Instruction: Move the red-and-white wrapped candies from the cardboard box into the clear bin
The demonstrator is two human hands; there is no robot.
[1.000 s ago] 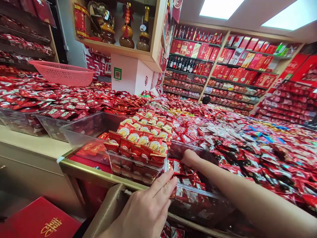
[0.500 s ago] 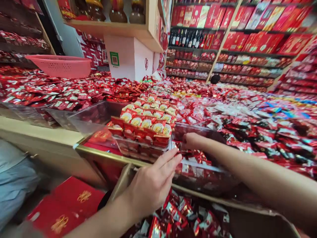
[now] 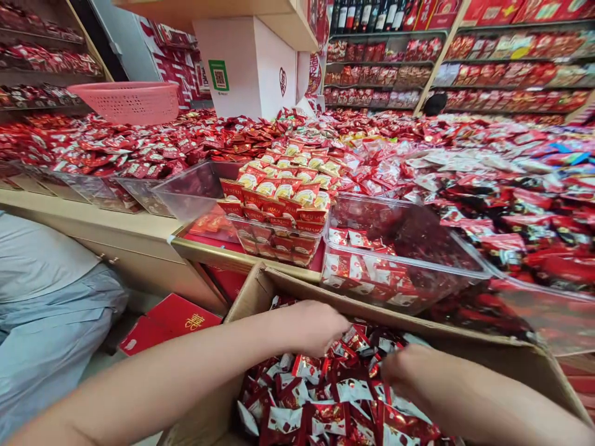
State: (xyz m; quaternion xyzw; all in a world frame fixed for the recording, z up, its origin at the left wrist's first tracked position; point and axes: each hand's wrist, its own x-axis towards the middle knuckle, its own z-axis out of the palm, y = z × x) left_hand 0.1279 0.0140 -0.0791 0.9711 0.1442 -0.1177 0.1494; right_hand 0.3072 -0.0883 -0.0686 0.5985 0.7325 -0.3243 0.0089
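Both my hands reach down into an open cardboard box [image 3: 511, 356] full of red and white wrapped candy packets [image 3: 325, 402]. My left hand [image 3: 316, 325] is curled knuckles-up at the back of the box, its fingertips buried among the packets. My right hand [image 3: 409, 368] lies on the packets further right and is smeared by motion, so its fingers do not show. Just behind the box stands a clear plastic bin [image 3: 465, 251] with only a few red packets at its near end.
A clear bin of red-and-yellow packets [image 3: 279, 204] and an almost empty bin [image 3: 195, 186] sit to the left. Heaps of red candy cover the counter. A pink basket [image 3: 130, 99], a white box [image 3: 246, 56], red boxes on the floor [image 3: 171, 322], and a person in light blue [image 3: 41, 310] are nearby.
Both hands have left the clear bin on the counter and dropped into the cardboard box. The view has tilted downward, bringing the box and the person at left into sight.
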